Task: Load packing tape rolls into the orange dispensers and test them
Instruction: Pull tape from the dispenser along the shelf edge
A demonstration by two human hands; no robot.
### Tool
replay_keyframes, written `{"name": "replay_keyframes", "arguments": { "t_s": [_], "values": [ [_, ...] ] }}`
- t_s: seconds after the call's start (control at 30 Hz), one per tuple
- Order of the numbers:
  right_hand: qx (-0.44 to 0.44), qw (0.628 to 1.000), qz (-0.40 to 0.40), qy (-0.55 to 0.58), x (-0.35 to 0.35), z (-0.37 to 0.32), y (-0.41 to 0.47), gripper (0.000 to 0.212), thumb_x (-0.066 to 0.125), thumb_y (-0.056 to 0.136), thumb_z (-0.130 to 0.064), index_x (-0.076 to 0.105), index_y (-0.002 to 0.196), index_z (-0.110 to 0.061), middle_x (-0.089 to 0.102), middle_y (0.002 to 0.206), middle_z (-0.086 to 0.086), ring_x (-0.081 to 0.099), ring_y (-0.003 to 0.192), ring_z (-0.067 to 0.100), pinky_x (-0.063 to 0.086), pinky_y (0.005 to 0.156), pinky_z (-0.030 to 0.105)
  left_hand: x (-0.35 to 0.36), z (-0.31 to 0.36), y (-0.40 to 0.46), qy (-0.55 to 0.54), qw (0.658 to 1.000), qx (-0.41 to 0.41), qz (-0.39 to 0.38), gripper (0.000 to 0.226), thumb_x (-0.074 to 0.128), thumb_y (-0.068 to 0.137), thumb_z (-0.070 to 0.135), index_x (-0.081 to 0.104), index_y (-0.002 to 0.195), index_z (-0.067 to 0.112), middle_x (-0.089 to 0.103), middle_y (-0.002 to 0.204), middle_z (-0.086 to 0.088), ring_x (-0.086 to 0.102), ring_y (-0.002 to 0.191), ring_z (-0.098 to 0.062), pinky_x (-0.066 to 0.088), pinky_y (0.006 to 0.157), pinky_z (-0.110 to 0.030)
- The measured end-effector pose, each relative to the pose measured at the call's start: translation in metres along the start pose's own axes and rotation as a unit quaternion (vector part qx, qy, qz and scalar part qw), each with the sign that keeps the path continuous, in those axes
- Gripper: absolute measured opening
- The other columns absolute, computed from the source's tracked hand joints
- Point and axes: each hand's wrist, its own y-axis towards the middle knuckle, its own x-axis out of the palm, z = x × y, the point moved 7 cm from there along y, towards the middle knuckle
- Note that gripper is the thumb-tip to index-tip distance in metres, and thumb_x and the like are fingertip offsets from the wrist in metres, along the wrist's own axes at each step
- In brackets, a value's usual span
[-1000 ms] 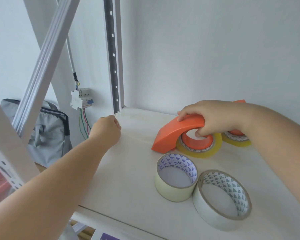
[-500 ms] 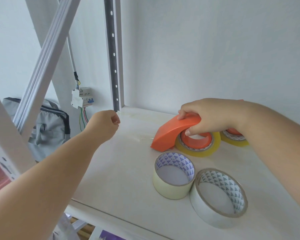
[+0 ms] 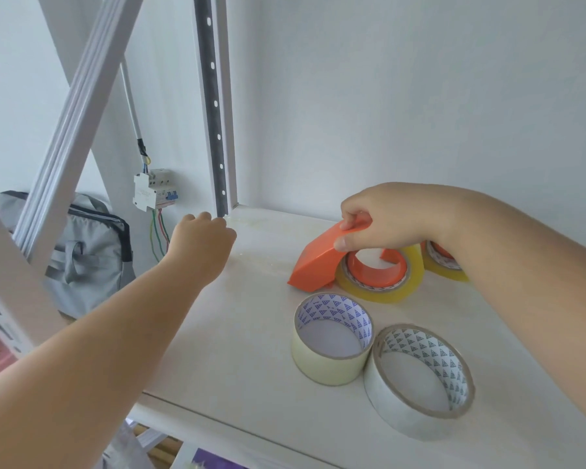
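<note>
**Now testing the loaded dispenser on the shelf**

Just then my right hand point(image 3: 383, 218) gripped the orange dispenser point(image 3: 322, 262) from above, fingers curled over its curved top and thumb tucked under the edge, my wrist bent down and my forearm coming in from the right. The dispenser sat on the white shelf point(image 3: 237, 333), already carrying a yellow tape roll point(image 3: 379, 289) on its orange core. My left hand point(image 3: 200, 245) was closed in a loose fist near the back left corner of the shelf, close to the slotted upright point(image 3: 214, 130), arm stretched out long from the lower left. I think it pinched the free end of the clear tape, though the strip was too faint to be sure; a slight sheen ran across the shelf between my two hands.

To do this pull well, I judged I should keep the dispenser pressed flat and steady with my right hand, draw the tape out level and straight so it would not twist or stick to itself, then tip the nose down so the cutter could bite cleanly.

A second dispenser with its roll point(image 3: 444, 265) lay behind my right wrist, mostly hidden. Two spare rolls waited nearer me, touching each other: a cream roll point(image 3: 329, 360) and a whitish roll point(image 3: 416, 401).
</note>
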Motion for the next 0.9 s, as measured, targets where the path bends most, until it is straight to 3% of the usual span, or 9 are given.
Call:
{"name": "replay_keyframes", "arguments": {
  "t_s": [0.17, 0.27, 0.33, 0.43, 0.5, 0.57, 0.63, 0.8, 0.9],
  "values": [
    [-0.005, 1.0, 0.007, -0.003, 0.0, -0.009, 0.004, 0.026, 0.06, 0.079, -0.053, 0.056, 0.083, -0.027, 0.056, 0.084, -0.009, 0.054, 0.076, 0.011, 0.042, 0.063, 0.03, 0.003, -0.01, -0.002, 0.037, 0.994, -0.041, -0.097, 0.03, 0.052, 0.081, -0.001, 0.038, 0.061, 0.017, 0.039, 0.063, 0.005, 0.033, 0.051, -0.012, 0.021, 0.047, -0.022],
    [-0.009, 1.0, 0.015, -0.01, 0.0, -0.013, 0.005, 0.023, 0.06, 0.078, -0.049, 0.054, 0.078, -0.027, 0.058, 0.088, -0.007, 0.055, 0.079, 0.014, 0.042, 0.064, 0.03, 0.009, -0.017, -0.005, 0.041, 0.991, -0.042, -0.121, 0.031, 0.052, 0.086, 0.005, 0.039, 0.061, 0.016, 0.041, 0.065, 0.004, 0.044, 0.06, -0.016, 0.023, 0.047, -0.022],
    [-0.013, 1.0, 0.018, -0.017, 0.0, -0.014, 0.005, 0.022, 0.06, 0.078, -0.048, 0.054, 0.079, -0.027, 0.059, 0.091, -0.006, 0.056, 0.082, 0.015, 0.044, 0.067, 0.031, 0.006, -0.019, -0.01, 0.043, 0.989, -0.05, -0.131, 0.029, 0.052, 0.086, 0.005, 0.039, 0.062, 0.015, 0.042, 0.067, 0.004, 0.047, 0.071, -0.019, 0.031, 0.057, -0.024],
    [-0.016, 1.0, 0.017, -0.022, 0.0, -0.016, 0.005, 0.021, 0.059, 0.078, -0.047, 0.055, 0.082, -0.027, 0.059, 0.095, -0.007, 0.057, 0.084, 0.016, 0.047, 0.072, 0.032, -0.005, -0.02, -0.015, 0.007, 0.989, -0.076, -0.124, 0.013, 0.049, 0.082, -0.001, 0.052, 0.079, 0.012, 0.052, 0.084, 0.0, 0.051, 0.087, -0.022, 0.036, 0.069, -0.028],
    [-0.017, 0.999, 0.014, -0.025, 0.0, -0.018, 0.006, 0.021, 0.058, 0.078, -0.045, 0.056, 0.09, -0.029, 0.058, 0.099, -0.007, 0.057, 0.087, 0.016, 0.049, 0.075, 0.033, -0.017, -0.011, -0.012, -0.04, 0.994, -0.066, -0.072, 0.023, 0.045, 0.085, 0.002, 0.058, 0.102, 0.01, 0.057, 0.103, -0.004, 0.054, 0.103, -0.025, 0.039, 0.073, -0.03],
    [-0.015, 0.999, 0.007, -0.032, 0.001, -0.022, 0.006, 0.028, 0.054, 0.078, -0.044, 0.054, 0.104, -0.034, 0.055, 0.103, -0.007, 0.055, 0.09, 0.017, 0.048, 0.076, 0.033, -0.025, 0.007, -0.01, -0.135, 0.99, -0.036, -0.035, 0.035, 0.038, 0.092, 0.009, 0.054, 0.123, 0.012, 0.055, 0.126, -0.006, 0.05, 0.12, -0.027, 0.043, 0.09, -0.035],
    [-0.014, 0.999, -0.005, -0.052, 0.002, -0.027, 0.006, 0.036, 0.049, 0.082, -0.043, 0.051, 0.117, -0.038, 0.049, 0.105, -0.008, 0.052, 0.094, 0.017, 0.045, 0.079, 0.033, -0.027, 0.035, -0.012, -0.227, 0.972, 0.025, -0.057, 0.044, 0.029, 0.099, 0.018, 0.039, 0.142, 0.02, 0.038, 0.149, -0.003, 0.034, 0.138, -0.022, 0.029, 0.111, -0.036],
    [-0.048, 0.991, -0.029, -0.125, 0.01, -0.053, 0.008, 0.037, 0.036, 0.092, -0.03, 0.058, 0.122, -0.028, 0.055, 0.125, -0.007, 0.052, 0.112, 0.018, 0.043, 0.088, 0.032, -0.017, 0.074, -0.028, -0.276, 0.946, 0.089, -0.145, 0.046, 0.021, 0.101, 0.021, 0.029, 0.147, 0.02, 0.031, 0.151, -0.011, 0.025, 0.141, -0.024, 0.025, 0.112, -0.041],
    [-0.068, 0.983, -0.037, -0.165, 0.019, -0.066, 0.015, 0.038, 0.033, 0.095, -0.03, 0.062, 0.118, -0.023, 0.06, 0.124, -0.003, 0.054, 0.112, 0.02, 0.043, 0.087, 0.031, -0.004, 0.076, -0.032, -0.287, 0.94, 0.094, -0.159, 0.046, 0.02, 0.101, 0.024, 0.026, 0.147, 0.023, 0.025, 0.154, -0.012, 0.02, 0.143, -0.024, 0.024, 0.113, -0.044]
  ]
}}
